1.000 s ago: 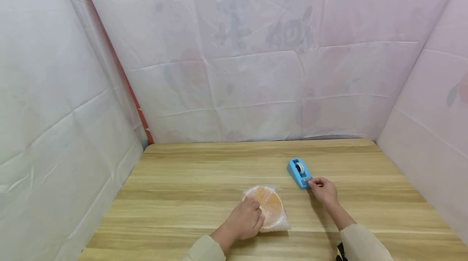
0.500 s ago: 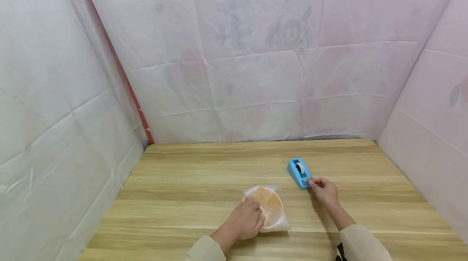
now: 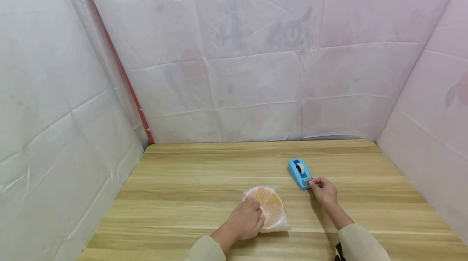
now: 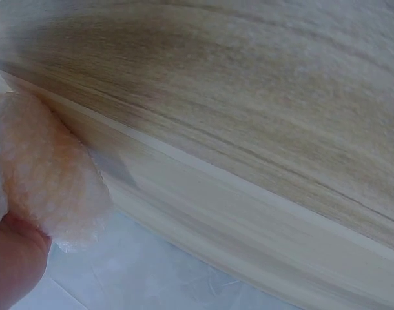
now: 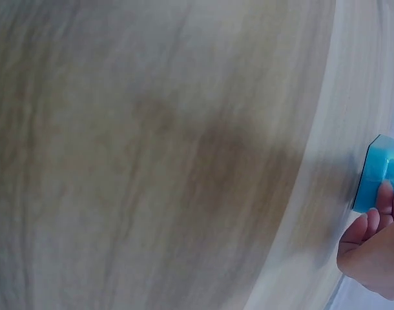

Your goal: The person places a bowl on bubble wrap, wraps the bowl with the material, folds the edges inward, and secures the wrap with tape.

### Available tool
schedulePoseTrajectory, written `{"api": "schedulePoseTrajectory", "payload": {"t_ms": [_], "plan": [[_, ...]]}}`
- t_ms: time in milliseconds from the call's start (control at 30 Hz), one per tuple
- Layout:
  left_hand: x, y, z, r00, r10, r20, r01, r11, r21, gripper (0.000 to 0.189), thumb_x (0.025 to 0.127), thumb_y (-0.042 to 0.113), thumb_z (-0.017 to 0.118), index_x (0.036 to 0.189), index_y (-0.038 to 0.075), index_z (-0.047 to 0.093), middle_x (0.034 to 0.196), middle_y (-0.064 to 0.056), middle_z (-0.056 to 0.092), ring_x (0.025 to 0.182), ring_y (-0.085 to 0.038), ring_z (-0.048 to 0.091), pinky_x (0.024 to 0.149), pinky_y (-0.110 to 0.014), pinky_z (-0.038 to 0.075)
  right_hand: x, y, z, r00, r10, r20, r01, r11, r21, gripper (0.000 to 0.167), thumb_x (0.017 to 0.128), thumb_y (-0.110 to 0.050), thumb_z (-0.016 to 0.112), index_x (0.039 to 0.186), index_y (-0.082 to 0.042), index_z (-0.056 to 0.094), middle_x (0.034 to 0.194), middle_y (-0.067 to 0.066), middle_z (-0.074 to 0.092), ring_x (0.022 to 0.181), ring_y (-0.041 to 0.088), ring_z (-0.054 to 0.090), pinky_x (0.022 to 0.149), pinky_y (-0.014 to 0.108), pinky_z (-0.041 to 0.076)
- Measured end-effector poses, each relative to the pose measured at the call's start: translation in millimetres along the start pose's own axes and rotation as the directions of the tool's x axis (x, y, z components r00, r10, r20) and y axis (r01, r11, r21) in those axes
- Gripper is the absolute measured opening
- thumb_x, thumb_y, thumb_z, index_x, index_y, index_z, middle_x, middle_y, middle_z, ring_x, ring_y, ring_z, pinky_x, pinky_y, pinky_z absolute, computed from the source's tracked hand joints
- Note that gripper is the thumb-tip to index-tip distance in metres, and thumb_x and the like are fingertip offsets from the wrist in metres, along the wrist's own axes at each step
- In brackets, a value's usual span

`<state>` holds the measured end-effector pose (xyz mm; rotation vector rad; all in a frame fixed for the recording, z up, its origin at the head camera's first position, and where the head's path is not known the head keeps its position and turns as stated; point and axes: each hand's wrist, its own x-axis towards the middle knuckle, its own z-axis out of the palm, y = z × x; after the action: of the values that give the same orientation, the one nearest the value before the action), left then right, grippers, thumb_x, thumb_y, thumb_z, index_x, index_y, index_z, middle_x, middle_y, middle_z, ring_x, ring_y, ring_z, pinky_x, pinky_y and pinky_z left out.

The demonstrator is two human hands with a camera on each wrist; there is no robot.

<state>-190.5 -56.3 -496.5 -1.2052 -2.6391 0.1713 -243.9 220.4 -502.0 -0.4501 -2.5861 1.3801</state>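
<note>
A round orange-and-white disc (image 3: 271, 208) lies wrapped in bubble wrap (image 3: 281, 225) near the middle of the table. My left hand (image 3: 244, 218) grips the wrap from its left side, with curled fingers over the top; its hold is partly hidden. The left wrist view has the bubble-wrapped bundle (image 4: 51, 171) at its left edge, thumb against it. Farther right stands a blue tape dispenser (image 3: 297, 171) with a small tape roll (image 3: 300, 167) in it. At its near, cutter end my right hand (image 3: 324, 191) pinches the tape between thumb and forefinger.
The wood-grain table (image 3: 175, 196) carries both things. Pale sheets enclose it at the left, the back (image 3: 256, 90) and the right. A gap of bare wood lies between the bundle and the dispenser.
Almost nothing moves: both hands, the wrapped disc and the dispenser keep their places. Only the right sleeve shifts slightly.
</note>
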Motion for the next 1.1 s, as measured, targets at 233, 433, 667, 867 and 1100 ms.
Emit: {"api": "schedulePoseTrajectory", "payload": {"t_ms": [233, 433, 667, 867, 1100], "plan": [[0.7, 0.0, 0.2, 1.000, 0.002, -0.003, -0.002, 1.000, -0.006, 0.036, 0.096, 0.029, 0.035, 0.084, 0.016, 0.067, 0.083, 0.007, 0.055, 0.082, -0.007, 0.049, 0.089, -0.023, 0.040, -0.8, -4.4, 0.6, 1.000, 0.010, -0.009, -0.010, 1.000, -0.010, 0.017, 0.088, -0.006, 0.055, 0.087, 0.011, 0.056, 0.073, 0.011, 0.056, 0.066, 0.014, 0.045, 0.055, 0.021, 0.039], [0.5, -0.3, 0.7, 1.000, 0.000, -0.002, 0.000, 1.000, -0.003, 0.036, 0.096, 0.029, 0.035, 0.086, 0.016, 0.067, 0.085, 0.007, 0.056, 0.084, -0.007, 0.050, 0.091, -0.023, 0.039, 0.5, -5.8, 2.4, 0.999, 0.043, -0.011, -0.043, 0.999, -0.005, 0.017, 0.089, -0.006, 0.054, 0.089, 0.011, 0.056, 0.072, 0.011, 0.054, 0.067, 0.016, 0.045, 0.054, 0.021, 0.039], [0.5, -0.4, 0.2, 1.000, 0.004, -0.001, -0.004, 1.000, 0.008, 0.037, 0.096, 0.029, 0.035, 0.086, 0.015, 0.067, 0.086, 0.006, 0.057, 0.085, -0.008, 0.051, 0.091, -0.023, 0.039, 0.6, -6.9, 3.2, 0.999, 0.048, -0.011, -0.048, 0.999, -0.017, 0.016, 0.089, -0.004, 0.053, 0.089, 0.011, 0.055, 0.074, 0.012, 0.052, 0.070, 0.021, 0.047, 0.054, 0.022, 0.039], [1.0, -0.4, 0.1, 1.000, 0.004, 0.010, -0.005, 1.000, 0.009, 0.037, 0.096, 0.029, 0.034, 0.088, 0.015, 0.068, 0.087, 0.007, 0.058, 0.086, -0.007, 0.051, 0.091, -0.023, 0.039, -0.8, -5.0, 4.5, 1.000, 0.007, -0.012, -0.008, 0.999, -0.043, 0.017, 0.090, -0.005, 0.051, 0.091, 0.012, 0.055, 0.082, 0.020, 0.053, 0.077, 0.028, 0.048, 0.057, 0.024, 0.039], [0.4, 0.3, -1.0, 0.999, 0.002, 0.036, -0.002, 1.000, -0.009, 0.039, 0.097, 0.028, 0.033, 0.092, 0.014, 0.068, 0.091, 0.006, 0.059, 0.089, -0.008, 0.052, 0.094, -0.023, 0.038, -2.6, -4.3, 8.0, 0.998, -0.023, -0.055, 0.019, 0.997, -0.071, 0.017, 0.090, -0.005, 0.052, 0.089, 0.011, 0.055, 0.081, 0.021, 0.053, 0.077, 0.030, 0.049, 0.057, 0.024, 0.038]]}}
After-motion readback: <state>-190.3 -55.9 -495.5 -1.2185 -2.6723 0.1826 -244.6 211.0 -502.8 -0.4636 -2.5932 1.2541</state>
